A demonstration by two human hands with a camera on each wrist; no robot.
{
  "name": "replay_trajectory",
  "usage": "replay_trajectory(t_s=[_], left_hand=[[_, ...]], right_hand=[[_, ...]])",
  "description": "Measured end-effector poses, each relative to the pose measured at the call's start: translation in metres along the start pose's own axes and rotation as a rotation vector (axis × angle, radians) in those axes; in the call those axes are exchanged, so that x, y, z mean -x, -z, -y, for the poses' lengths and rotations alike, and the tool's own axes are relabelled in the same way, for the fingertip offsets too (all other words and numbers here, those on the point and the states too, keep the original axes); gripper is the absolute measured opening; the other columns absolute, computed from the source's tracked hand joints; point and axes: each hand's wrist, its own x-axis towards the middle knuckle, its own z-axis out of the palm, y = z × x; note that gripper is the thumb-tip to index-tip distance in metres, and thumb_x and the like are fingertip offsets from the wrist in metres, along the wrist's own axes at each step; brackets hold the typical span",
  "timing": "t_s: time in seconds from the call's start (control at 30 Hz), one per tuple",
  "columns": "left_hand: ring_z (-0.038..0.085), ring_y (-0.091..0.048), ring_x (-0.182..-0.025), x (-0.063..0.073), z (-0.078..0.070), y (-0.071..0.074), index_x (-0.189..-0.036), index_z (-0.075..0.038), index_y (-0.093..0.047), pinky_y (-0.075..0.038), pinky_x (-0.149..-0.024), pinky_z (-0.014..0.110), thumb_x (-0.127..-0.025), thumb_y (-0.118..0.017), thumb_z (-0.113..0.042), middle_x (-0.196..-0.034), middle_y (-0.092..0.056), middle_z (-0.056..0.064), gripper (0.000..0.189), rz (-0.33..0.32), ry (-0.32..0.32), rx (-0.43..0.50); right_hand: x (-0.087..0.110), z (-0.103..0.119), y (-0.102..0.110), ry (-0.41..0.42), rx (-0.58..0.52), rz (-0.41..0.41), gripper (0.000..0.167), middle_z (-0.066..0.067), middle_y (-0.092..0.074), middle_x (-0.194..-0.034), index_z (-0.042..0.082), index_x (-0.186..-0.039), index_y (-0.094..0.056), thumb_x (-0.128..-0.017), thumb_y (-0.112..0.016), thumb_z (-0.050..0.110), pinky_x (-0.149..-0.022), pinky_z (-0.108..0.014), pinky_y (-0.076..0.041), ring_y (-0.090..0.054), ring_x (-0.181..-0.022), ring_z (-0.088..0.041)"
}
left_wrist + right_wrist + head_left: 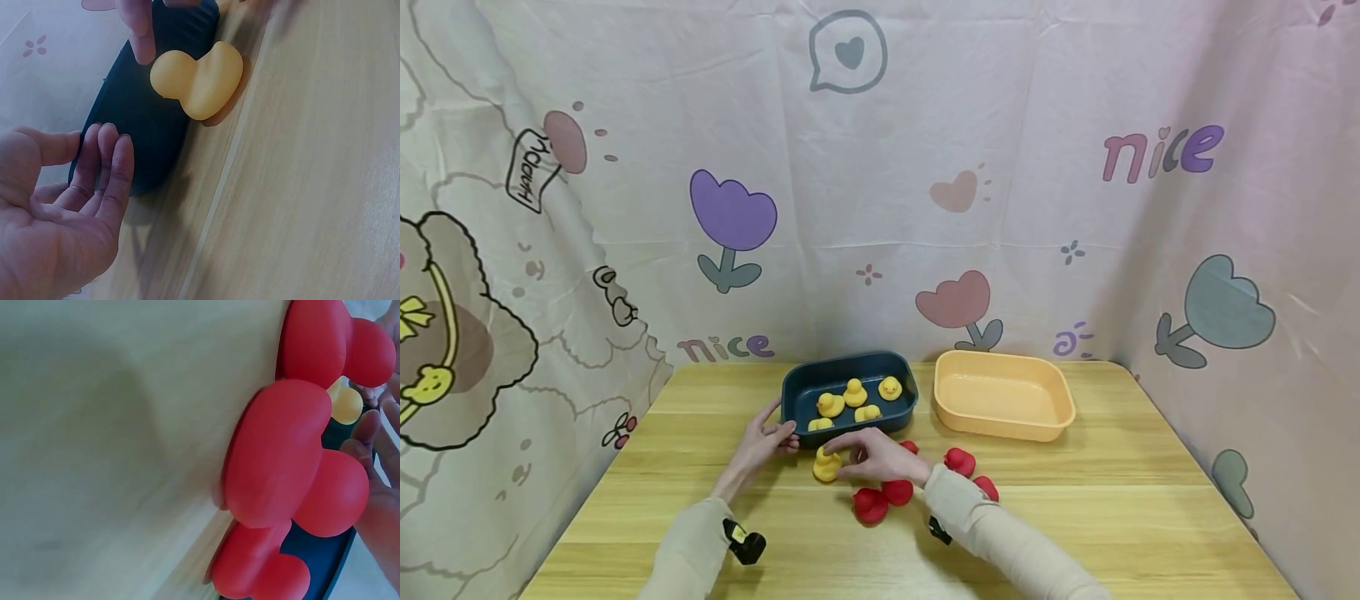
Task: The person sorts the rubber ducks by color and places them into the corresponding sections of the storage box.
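A dark blue tray (850,364) stands at the back of the table with several yellow rubber ducks (854,392) in it. My left hand (762,442) holds its left front corner, thumb and fingers on either side of the rim. A single yellow rubber duck (826,467) sits on the table before the tray, also seen from the left wrist. Over that duck reaches my right hand (880,457), thumb and forefinger apart. In the left wrist view one fingertip (145,53) hangs beside the duck's head, without a visible pinch.
Several red rubber ducks (870,506) lie on the table around and under the right forearm, partly hidden by it. A light orange tray (1004,398) stands right of the blue one. Behind the table hangs a printed cloth (865,167).
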Motion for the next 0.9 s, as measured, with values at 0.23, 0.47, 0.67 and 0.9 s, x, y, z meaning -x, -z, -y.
replay_trajectory(t_s=[0.23,0.47,0.67,0.9], left_hand=[[0.005,-0.066,-0.074,-0.0003,-0.0007,0.001,-0.162,-0.006,-0.01,-0.061,-0.075,0.023,-0.105,-0.05,-0.007,-0.085,-0.069,0.0,0.07,-0.001,0.005,-0.009],[0.005,-0.065,-0.073,-0.0018,-0.0006,0.0011,-0.162,-0.006,-0.01,-0.061,-0.073,0.023,-0.105,-0.05,-0.006,-0.085,-0.069,0.002,0.07,-0.007,0.01,0.0],[0.006,-0.066,-0.073,-0.0016,-0.0003,0.0013,-0.162,-0.006,-0.009,-0.061,-0.073,0.023,-0.105,-0.05,-0.006,-0.085,-0.069,0.002,0.07,-0.009,0.009,0.002],[0.005,-0.065,-0.073,-0.0011,-0.0006,0.0007,-0.162,-0.006,-0.009,-0.06,-0.073,0.022,-0.105,-0.049,-0.006,-0.085,-0.068,0.002,0.07,-0.011,0.01,0.004]], right_hand=[[-0.0031,-0.0008,-0.0015,0.012,0.037,0.023,0.04,-0.008,-0.067,-0.132,0.007,-0.132,-0.065,-0.093,-0.072,0.014,-0.07,-0.013,-0.05,-0.057,-0.077,-0.01],[-0.0037,0.0004,-0.0006,0.024,0.056,0.019,0.039,-0.009,-0.067,-0.129,0.006,-0.13,-0.066,-0.092,-0.073,0.014,-0.076,-0.015,-0.054,-0.058,-0.081,-0.008],[-0.0038,0.0022,0.0009,-0.006,0.029,0.018,0.039,-0.011,-0.068,-0.121,0.006,-0.129,-0.067,-0.092,-0.074,0.015,-0.073,-0.012,-0.05,-0.055,-0.08,-0.004],[-0.0039,0.0015,0.0003,-0.025,0.028,0.017,0.04,-0.01,-0.065,-0.133,0.004,-0.129,-0.067,-0.091,-0.074,0.013,-0.074,-0.011,-0.05,-0.057,-0.083,-0.009]])
